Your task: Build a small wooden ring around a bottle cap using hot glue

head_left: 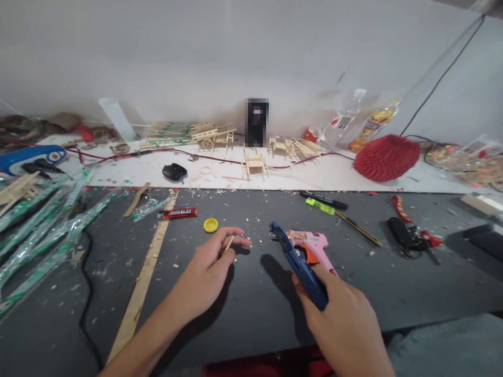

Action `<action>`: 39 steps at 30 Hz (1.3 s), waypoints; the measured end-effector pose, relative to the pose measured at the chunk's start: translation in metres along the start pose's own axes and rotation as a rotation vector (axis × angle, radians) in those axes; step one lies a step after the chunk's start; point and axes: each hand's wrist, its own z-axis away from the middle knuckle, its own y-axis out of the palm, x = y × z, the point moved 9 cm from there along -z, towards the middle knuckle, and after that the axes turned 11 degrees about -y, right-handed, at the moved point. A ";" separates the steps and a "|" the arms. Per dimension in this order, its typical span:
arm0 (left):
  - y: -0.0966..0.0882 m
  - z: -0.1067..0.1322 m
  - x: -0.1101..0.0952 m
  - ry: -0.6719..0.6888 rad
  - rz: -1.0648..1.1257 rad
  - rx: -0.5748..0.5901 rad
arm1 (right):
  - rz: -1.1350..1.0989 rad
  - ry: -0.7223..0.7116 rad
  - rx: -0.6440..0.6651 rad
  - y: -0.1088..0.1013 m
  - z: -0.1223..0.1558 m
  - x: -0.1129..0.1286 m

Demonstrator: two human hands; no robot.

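Note:
My left hand point(212, 267) is above the grey table, pinching a short piece of wooden stick point(229, 243) between thumb and fingers. Wrapped around a blue-handled cutting tool point(301, 269), which looks like pliers, is my right hand point(341, 309). The tool's head points up and to the left, apart from the stick. Just behind it a pink glue gun point(321, 245) with an orange trigger lies on the table, partly hidden by the tool. A yellow bottle cap point(210, 225) rests beyond my left fingers.
Small wooden models point(255, 165) stand on a white ledge point(220, 180) along the wall. Plastic-wrapped sticks point(47, 230) cover the left side. A red lighter point(179, 213), a black marker point(324, 200), a pencil point(359, 229) and keys point(404, 235) lie around. Bottles point(341, 123) stand behind a red folded object point(387, 157).

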 end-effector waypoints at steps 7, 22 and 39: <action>-0.002 0.035 -0.019 0.012 0.038 0.084 | -0.411 -0.160 -0.070 -0.016 0.001 0.036; -0.020 0.057 -0.022 -0.026 0.024 -0.005 | -0.613 -0.183 0.124 0.009 0.007 0.071; -0.034 0.059 -0.035 0.098 -0.037 -0.184 | -0.581 -0.269 0.116 0.008 0.014 0.080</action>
